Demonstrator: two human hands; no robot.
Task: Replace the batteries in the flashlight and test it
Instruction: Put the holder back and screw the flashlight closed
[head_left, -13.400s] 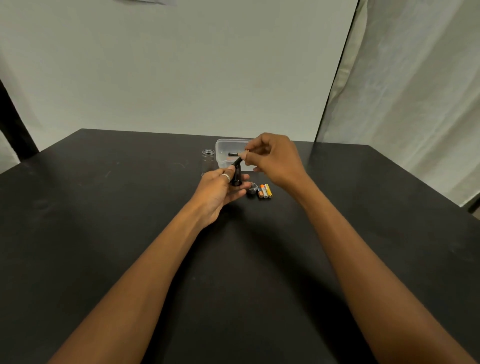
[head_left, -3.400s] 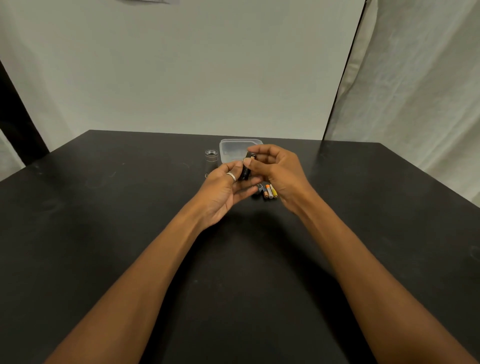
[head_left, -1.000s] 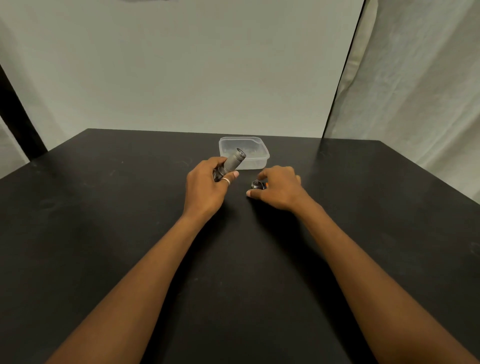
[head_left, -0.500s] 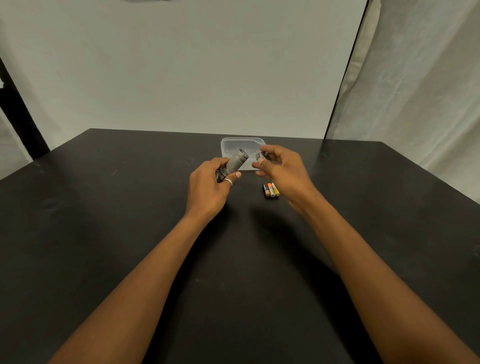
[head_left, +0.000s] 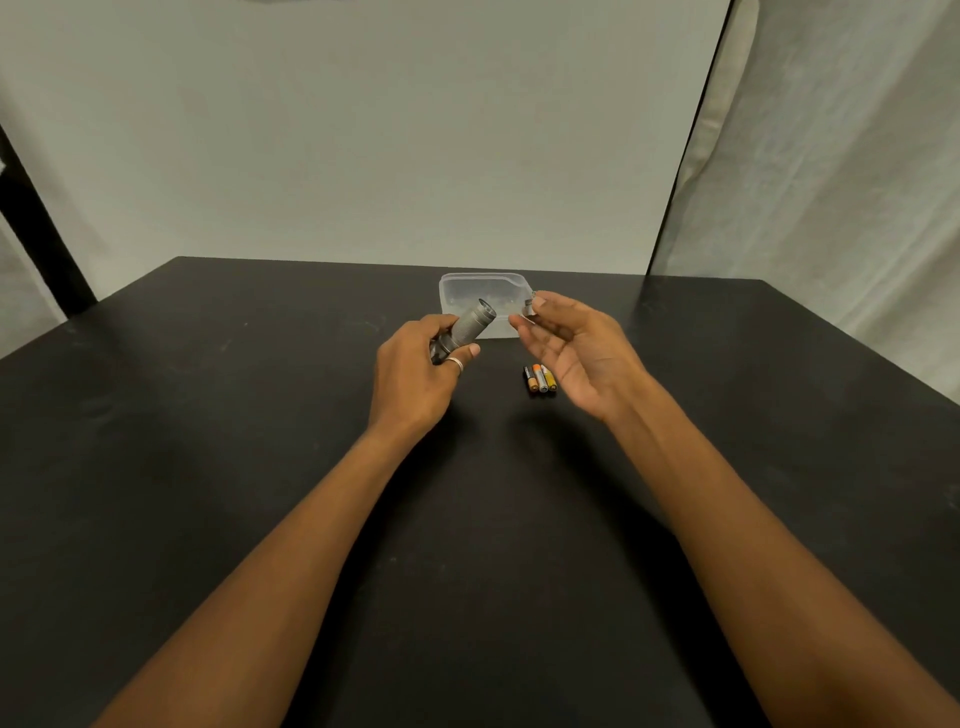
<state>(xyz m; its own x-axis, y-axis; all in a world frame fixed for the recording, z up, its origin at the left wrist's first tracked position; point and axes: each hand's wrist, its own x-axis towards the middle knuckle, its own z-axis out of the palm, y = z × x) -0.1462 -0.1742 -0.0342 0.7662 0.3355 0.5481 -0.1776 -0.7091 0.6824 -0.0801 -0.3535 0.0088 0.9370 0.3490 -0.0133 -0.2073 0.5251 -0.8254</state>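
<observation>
Above the middle of the black counter (head_left: 208, 467), the left hand (head_left: 415, 374) has its fingers (head_left: 470, 352) wrapped round the lower end of the grey flashlight (head_left: 467, 328), a ring on one of them. The flashlight is lifted off the counter, its long axis tilted, the free end pointing up toward about one o'clock, at the clear plastic box (head_left: 485, 299) standing just behind it. To the right, the right hand (head_left: 576, 353) is raised palm-up, and its fingertips (head_left: 540, 301) pinch a small grey cap (head_left: 529, 307), held apart from the flashlight's free end, with the other fingers loosely spread. Below that hand, at about six o'clock from the cap, three small batteries (head_left: 540, 378) lie side by side on the counter, touching one another, their long axes running roughly twelve to six.
</observation>
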